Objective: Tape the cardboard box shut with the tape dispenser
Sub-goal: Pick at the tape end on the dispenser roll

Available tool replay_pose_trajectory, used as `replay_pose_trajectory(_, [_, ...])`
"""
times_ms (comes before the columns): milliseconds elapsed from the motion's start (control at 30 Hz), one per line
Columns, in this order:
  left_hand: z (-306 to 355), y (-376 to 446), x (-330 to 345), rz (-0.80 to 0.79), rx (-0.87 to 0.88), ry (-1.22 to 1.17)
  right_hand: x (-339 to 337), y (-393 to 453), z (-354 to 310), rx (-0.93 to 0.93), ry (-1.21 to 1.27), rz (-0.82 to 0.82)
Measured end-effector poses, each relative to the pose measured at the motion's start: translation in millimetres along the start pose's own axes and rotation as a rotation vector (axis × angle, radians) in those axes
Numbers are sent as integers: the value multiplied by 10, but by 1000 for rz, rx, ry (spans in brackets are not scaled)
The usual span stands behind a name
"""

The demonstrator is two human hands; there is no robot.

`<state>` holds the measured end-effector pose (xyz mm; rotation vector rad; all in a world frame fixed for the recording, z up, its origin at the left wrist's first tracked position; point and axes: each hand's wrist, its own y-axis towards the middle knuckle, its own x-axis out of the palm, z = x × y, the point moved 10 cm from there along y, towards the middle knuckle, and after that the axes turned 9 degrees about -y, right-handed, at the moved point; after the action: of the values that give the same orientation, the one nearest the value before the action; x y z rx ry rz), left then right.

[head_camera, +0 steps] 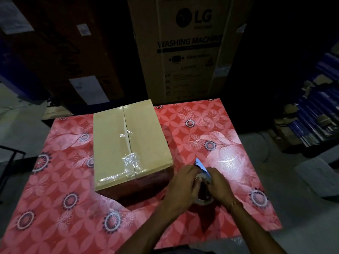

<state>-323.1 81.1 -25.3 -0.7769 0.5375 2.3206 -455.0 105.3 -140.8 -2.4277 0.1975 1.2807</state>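
Two bare forearms are seen, with no sleeves reaching into view. The left hand (180, 186) is shown without rings or a watch. A thin, light-coloured bracelet (235, 203) is worn at the wrist of the right hand (219, 184). No gloves are worn. Finer marks are lost in the dim light.

head view, looking down, table (229, 125) close
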Motion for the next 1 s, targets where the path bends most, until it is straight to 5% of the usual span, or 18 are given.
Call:
replay_pose_trajectory(200, [-594, -170, 294, 4, -409, -266, -2, -39, 95, 29, 522, -123])
replay_pose_trajectory(400, [-1112, -388, 667, 70, -895, -953, 264, -302, 179, 123, 783, -242])
replay_pose_trajectory(700, [-1201, -569, 890, 108, -950, -1144, 260, -476, 58, 14, 677, -297])
replay_pose_trajectory(1000, [-1047, -444, 1046, -32, -882, -1017, 16, -145, 232, 49, 625, -226])
